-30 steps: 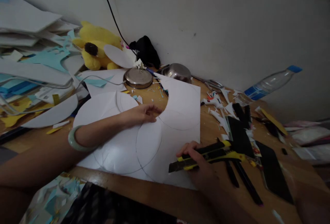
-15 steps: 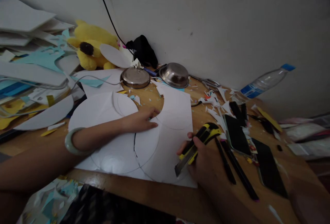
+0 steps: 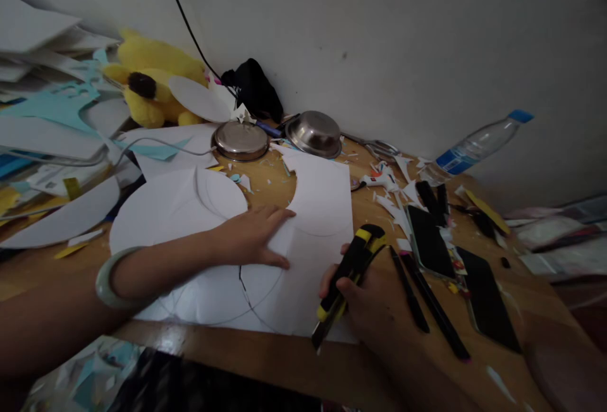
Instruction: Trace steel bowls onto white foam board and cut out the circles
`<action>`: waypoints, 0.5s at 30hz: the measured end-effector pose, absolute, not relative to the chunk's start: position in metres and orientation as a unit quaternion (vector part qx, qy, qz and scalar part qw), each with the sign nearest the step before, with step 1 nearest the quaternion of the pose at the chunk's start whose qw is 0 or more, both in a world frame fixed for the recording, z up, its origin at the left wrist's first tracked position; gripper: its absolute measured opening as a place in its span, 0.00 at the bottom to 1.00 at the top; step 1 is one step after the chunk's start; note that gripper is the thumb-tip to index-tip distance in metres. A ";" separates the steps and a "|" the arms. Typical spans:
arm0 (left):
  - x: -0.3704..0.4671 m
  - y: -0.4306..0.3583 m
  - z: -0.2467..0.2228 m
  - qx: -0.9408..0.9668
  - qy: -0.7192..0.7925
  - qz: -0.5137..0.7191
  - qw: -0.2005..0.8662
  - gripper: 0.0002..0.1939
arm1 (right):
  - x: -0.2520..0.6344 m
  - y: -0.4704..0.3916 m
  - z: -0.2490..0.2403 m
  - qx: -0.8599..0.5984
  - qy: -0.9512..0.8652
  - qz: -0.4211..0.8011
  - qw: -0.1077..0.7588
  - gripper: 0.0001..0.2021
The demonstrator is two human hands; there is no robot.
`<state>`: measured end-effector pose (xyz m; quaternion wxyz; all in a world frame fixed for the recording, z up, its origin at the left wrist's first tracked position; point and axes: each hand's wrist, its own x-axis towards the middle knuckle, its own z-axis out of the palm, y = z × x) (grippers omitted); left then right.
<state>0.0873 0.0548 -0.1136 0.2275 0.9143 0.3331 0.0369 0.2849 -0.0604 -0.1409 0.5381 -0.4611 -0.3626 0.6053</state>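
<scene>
A white sheet (image 3: pixel 322 200) with drawn circle lines and a curved cut-out at its top edge lies on the wooden table. My left hand (image 3: pixel 253 235) rests flat on it, thumb and fingers spread, a pale bangle on the wrist. Beneath that hand a short black line runs down the sheet. Over the sheet's lower right part, my right hand (image 3: pixel 355 292) is wrapped round a yellow and black utility knife (image 3: pixel 351 273), its blade pointing down and left near the sheet's front edge.
Two metal bowls (image 3: pixel 313 134), a yellow plush toy (image 3: pixel 159 77) and a black cloth item stand at the back. To the right are a glue gun (image 3: pixel 382 178), paper scraps, two dark phones (image 3: pixel 429 241), black pens and a leaning plastic bottle (image 3: pixel 478 146). Foam and paper pieces fill the left.
My left hand has spread its thumb and fingers wider on the sheet. The knife in my right hand has turned to point more steeply downward. The view has shifted slightly.
</scene>
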 end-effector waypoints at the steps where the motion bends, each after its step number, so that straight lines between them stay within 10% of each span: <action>1: 0.088 0.054 -0.114 0.920 0.326 0.034 0.215 0.42 | 0.284 -0.060 -0.140 -0.461 -0.359 0.598 0.549 0.29; 15: 0.089 0.053 -0.124 0.940 0.321 0.034 0.112 0.38 | 0.280 -0.073 -0.133 -0.550 -0.404 0.454 0.573 0.14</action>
